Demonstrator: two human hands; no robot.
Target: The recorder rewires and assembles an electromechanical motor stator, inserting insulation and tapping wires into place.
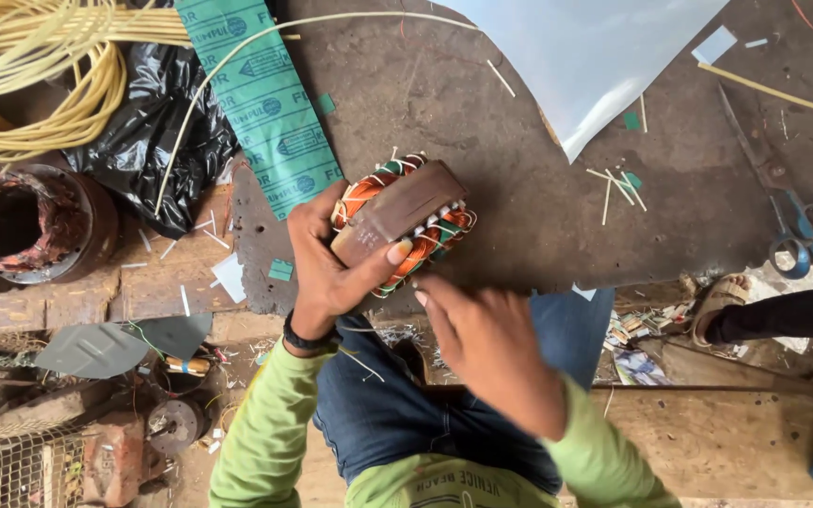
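Note:
A small motor stator (405, 221) with copper-orange windings and a brown metal core stands on the dark worn bench (538, 188) near its front edge. My left hand (331, 263) grips the stator from the left, thumb pressed across the near side of the core. My right hand (486, 348) reaches in from below right, its fingertips at the lower edge of the windings; whether they pinch a wire is hidden. Thin white insulation strips stick out between the coils.
A green insulation-paper strip (261, 99) and a coil of yellow sleeving (30, 66) lie at the back left beside a black plastic bag (157, 132). A burnt stator housing (25, 221) sits left. Blue-handled scissors (797, 230) lie right. A clear plastic sheet (595, 56) covers the back.

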